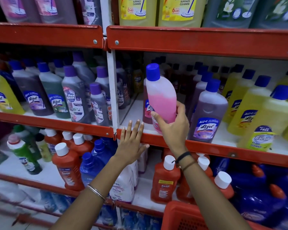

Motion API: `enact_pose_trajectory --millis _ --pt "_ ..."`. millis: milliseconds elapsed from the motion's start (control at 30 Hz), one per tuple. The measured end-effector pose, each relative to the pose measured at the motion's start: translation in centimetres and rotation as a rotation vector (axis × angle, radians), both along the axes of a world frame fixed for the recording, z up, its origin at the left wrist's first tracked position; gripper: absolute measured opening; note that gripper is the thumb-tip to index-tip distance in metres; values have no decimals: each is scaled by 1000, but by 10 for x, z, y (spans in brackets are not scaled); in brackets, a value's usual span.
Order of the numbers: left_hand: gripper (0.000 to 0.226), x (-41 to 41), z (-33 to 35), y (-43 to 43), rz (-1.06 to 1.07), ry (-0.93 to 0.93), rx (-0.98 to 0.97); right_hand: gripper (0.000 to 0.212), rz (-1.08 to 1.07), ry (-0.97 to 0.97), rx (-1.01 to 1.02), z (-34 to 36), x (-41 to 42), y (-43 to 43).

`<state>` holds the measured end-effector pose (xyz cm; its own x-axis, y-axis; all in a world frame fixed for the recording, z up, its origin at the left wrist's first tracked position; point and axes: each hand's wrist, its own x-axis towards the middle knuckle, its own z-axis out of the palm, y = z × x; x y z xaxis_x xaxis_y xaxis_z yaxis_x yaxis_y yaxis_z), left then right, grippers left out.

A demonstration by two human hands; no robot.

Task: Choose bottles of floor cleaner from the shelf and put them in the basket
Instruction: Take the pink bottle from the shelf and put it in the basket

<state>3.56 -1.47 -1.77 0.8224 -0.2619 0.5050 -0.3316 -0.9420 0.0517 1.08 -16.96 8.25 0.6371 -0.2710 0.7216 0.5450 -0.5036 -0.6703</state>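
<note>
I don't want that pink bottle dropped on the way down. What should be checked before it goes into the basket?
1. Grip: right hand wraps the lower body of the pink bottle, thumb on one side and fingers on the other. Ok.
2. Cap: the blue cap sits on the neck; whether it is tight, cannot tell.
3. Clear of neighbours: the bottle is tilted, close to the purple bottle beside it; whether they touch, cannot tell.
4. Left hand: empty, fingers spread at the red shelf edge, free to help. Ok.
5. Basket: only a corner shows at bottom right; room inside, cannot tell.
</note>
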Motion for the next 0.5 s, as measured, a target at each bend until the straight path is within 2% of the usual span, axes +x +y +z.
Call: enact_pose_trajectory --millis 167,333,400,500 --pt "80 -1 -1 1 1 -8 23 60 -277 -224 -127 -4 -32 0" --pt "78 -6 3 -2 -21 16 67 62 -264 -254 -93 -5 -58 -4" --pt "78 -6 4 -1 -26 28 69 57 -89 -152 80 2 -65 -9" --pt "78 -5 4 1 -27 62 86 44 528 72 494 17 -66 -25"
